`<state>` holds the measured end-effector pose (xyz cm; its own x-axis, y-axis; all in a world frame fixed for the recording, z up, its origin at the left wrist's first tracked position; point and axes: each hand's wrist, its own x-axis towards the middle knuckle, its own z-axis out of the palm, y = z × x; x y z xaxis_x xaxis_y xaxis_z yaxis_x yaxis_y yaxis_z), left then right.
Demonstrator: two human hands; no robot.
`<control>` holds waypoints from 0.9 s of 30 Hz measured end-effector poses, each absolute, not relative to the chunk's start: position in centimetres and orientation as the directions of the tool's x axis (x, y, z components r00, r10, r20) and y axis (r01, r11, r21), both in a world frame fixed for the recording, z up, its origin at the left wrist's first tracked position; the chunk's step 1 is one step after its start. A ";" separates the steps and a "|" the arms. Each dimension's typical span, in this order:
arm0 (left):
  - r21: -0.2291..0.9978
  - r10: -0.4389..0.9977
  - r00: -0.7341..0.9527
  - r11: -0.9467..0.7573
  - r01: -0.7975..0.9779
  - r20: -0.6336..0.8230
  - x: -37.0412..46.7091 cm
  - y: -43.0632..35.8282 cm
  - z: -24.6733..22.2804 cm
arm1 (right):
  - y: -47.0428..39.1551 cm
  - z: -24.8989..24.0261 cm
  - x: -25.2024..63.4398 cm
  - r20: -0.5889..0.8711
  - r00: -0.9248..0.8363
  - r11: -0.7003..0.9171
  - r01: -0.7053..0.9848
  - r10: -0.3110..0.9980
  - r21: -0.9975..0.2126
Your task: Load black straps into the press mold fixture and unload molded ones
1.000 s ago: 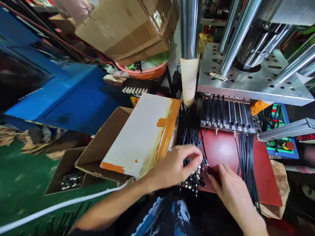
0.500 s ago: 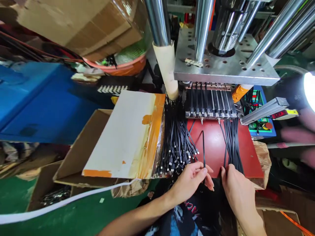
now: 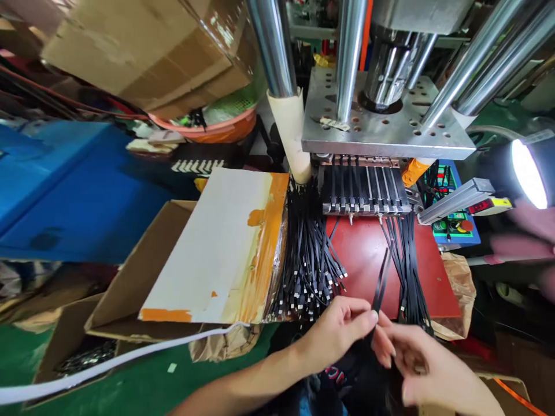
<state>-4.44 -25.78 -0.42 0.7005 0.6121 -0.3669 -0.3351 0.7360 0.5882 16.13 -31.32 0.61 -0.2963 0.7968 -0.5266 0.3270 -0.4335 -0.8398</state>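
Note:
My left hand (image 3: pixel 342 329) pinches black flat cables (image 3: pixel 381 280) between thumb and fingers; two strands rise from its grip above the red board. Beside it, my right hand (image 3: pixel 433 358) has its fingertips close against the left fingers. Its thumb stands apart from its fingers, and I see nothing held in it. A bundle of black cables (image 3: pixel 410 271) lies on the board's right side. To the left hangs a thick bunch of black cables (image 3: pixel 307 248) with small metal plugs at their ends. Several cables lie side by side in the metal mould (image 3: pixel 366 188) behind the hands.
A steel press plate (image 3: pixel 385 136) with thick columns stands over the mould. The red board (image 3: pixel 359 248) lies in front. At left is a white taped panel (image 3: pixel 217 242) over a cardboard box (image 3: pixel 139 260). A lit lamp (image 3: pixel 529 173) and control panel (image 3: pixel 455 225) are at right.
My right hand has left the right-hand cable bundle and moved left to my left hand. Two strands now rise from my left hand instead of one. The view has shifted slightly.

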 end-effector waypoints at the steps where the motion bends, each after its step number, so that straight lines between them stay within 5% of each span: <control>1: 0.661 0.602 0.707 0.706 -0.254 -0.372 -4.6 -26.3 -0.3 | -30.2 0.4 15.8 -0.515 -0.244 -0.470 0.221 0.822 -0.855; 6: 0.865 0.658 0.616 0.495 0.079 -0.432 -5.5 -26.2 0.5 | -25.8 0.4 12.7 -0.336 0.121 -0.344 0.052 0.934 -0.938; 10: 0.980 0.852 0.483 0.184 0.080 -0.199 -6.0 -21.1 2.8 | -25.8 0.8 11.3 -0.190 -0.052 -0.178 0.173 0.980 -0.969; 14: 0.996 0.834 0.550 -0.010 0.093 -0.043 -6.2 -16.6 4.7 | -26.5 0.6 11.3 -0.087 -0.119 -0.047 0.305 0.989 -0.951; 22: 0.997 0.826 0.562 -0.005 0.077 -0.039 -6.9 -15.9 5.5 | -26.0 0.5 13.2 0.110 -0.016 0.105 0.445 0.994 -0.890; 27: 1.000 0.824 0.567 -0.018 0.019 0.004 -7.1 -15.6 5.3 | -24.5 1.0 11.9 0.052 -0.085 0.083 0.416 0.995 -0.905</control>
<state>-7.11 -15.56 5.28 0.5668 0.8238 0.0044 0.0189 -0.0183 0.9997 11.92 -24.53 0.99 -0.0854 0.9950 0.0516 0.4164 0.0827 -0.9054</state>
